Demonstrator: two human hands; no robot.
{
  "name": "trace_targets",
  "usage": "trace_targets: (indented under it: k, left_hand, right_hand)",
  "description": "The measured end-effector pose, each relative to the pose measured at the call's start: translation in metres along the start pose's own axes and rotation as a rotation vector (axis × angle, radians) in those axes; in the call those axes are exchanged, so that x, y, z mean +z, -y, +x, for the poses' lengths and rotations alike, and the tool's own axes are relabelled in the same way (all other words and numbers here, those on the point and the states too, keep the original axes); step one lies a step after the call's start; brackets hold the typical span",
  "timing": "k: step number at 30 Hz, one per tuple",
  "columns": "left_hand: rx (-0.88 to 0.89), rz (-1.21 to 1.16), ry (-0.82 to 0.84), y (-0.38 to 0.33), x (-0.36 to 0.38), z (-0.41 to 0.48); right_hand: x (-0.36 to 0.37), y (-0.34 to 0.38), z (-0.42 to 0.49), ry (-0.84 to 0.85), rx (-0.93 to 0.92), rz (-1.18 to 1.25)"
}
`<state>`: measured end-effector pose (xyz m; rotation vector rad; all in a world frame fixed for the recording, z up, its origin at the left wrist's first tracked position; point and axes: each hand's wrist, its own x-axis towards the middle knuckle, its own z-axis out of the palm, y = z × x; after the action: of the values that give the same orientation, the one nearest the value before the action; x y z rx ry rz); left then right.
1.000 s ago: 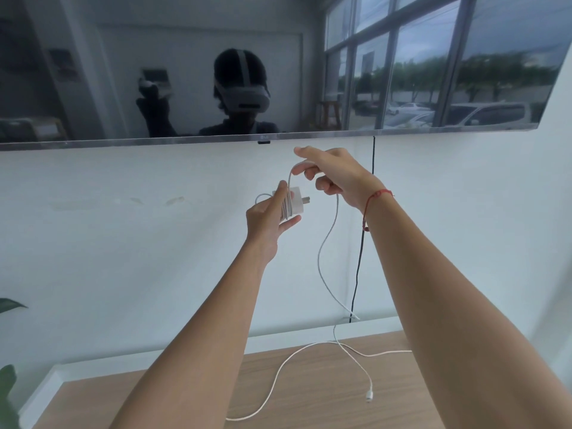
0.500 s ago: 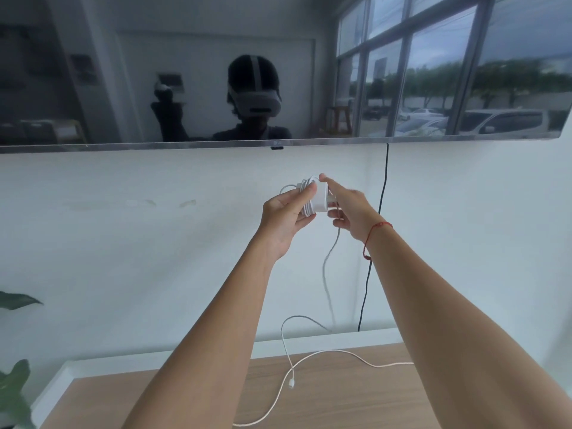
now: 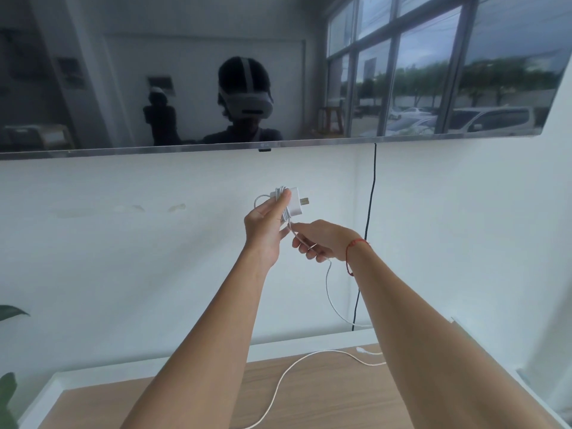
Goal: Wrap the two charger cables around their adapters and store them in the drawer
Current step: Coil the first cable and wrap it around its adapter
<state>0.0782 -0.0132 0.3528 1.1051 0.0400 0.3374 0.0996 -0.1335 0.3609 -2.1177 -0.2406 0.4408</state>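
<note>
My left hand [image 3: 265, 230] holds a white adapter [image 3: 294, 203] up in front of the wall, prongs pointing right, with several turns of white cable around its body. Just below it, my right hand [image 3: 322, 241] pinches the loose part of that white cable [image 3: 328, 289], which hangs down past my right forearm. A second white cable [image 3: 288, 371] lies curved on the wooden surface [image 3: 315, 394], its plug end [image 3: 362, 350] near the back edge. No drawer is in view, and the second adapter is hidden.
A large dark screen [image 3: 185, 72] hangs on the white wall above my hands and mirrors the room. A black cord [image 3: 370, 212] runs down the wall from it. Green plant leaves [image 3: 7, 394] show at the bottom left.
My right hand has dropped from the adapter's right side to below it, pulling the cable down. The hanging cable has grown shorter and its free end has lifted off the wooden surface.
</note>
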Motion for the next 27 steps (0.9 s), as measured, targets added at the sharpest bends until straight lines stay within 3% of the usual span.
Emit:
trace_targets:
  k: [8,16,20,27]
  left_hand:
    - [0.058,0.021,-0.003,0.003,-0.004,-0.002]
    - [0.048,0.021,0.013,-0.001,0.006,-0.006]
    - [0.016,-0.011,0.071,-0.005,0.005,-0.01]
    - [0.037,0.025,0.125,-0.007,0.004,-0.01]
  right_hand:
    - [-0.037,0.051,-0.03,-0.03,-0.177,-0.216]
    - [-0.043,0.066,-0.037,-0.277,-0.429,0.0]
    - [-0.041,0.062,-0.031,-0.267,-0.429,0.062]
    - [-0.035,0.044,-0.016,-0.432,-0.47,0.25]
